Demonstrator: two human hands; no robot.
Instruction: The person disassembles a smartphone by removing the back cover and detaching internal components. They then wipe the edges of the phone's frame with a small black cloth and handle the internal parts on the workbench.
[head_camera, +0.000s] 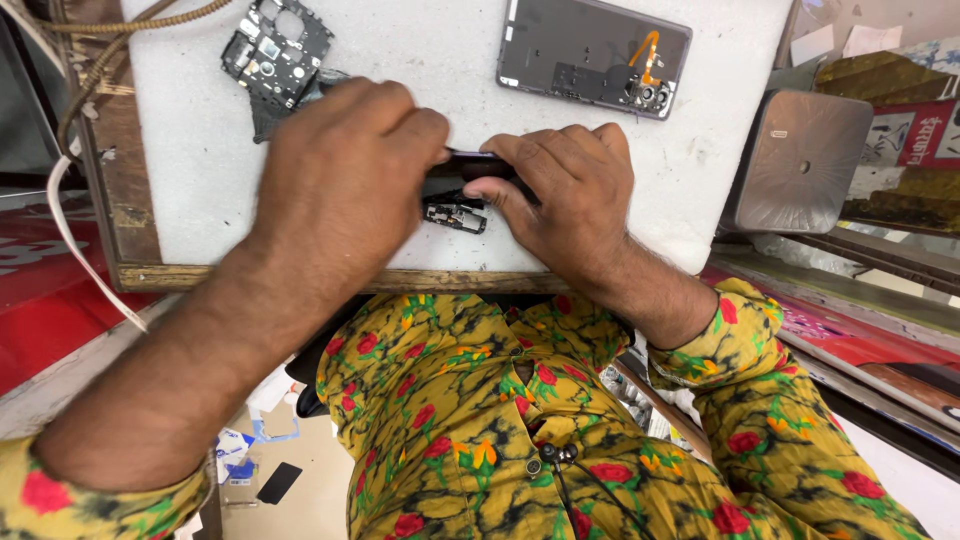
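Observation:
Both hands meet over a dark opened phone body (462, 180) lying on a white work mat (200, 170). My left hand (345, 170) covers the phone's left part, fingers curled around its edge. My right hand (565, 190) grips the right end, thumb pressed on the dark frame. A small black component (455, 216) shows just below the phone, between the two hands. Most of the phone is hidden under my hands.
A black circuit board (275, 50) lies at the mat's far left. A grey phone back housing (595, 55) with an orange flex cable rests at the far right. A square metal block (800, 160) stands right of the mat. The wooden table edge (300, 280) runs close to me.

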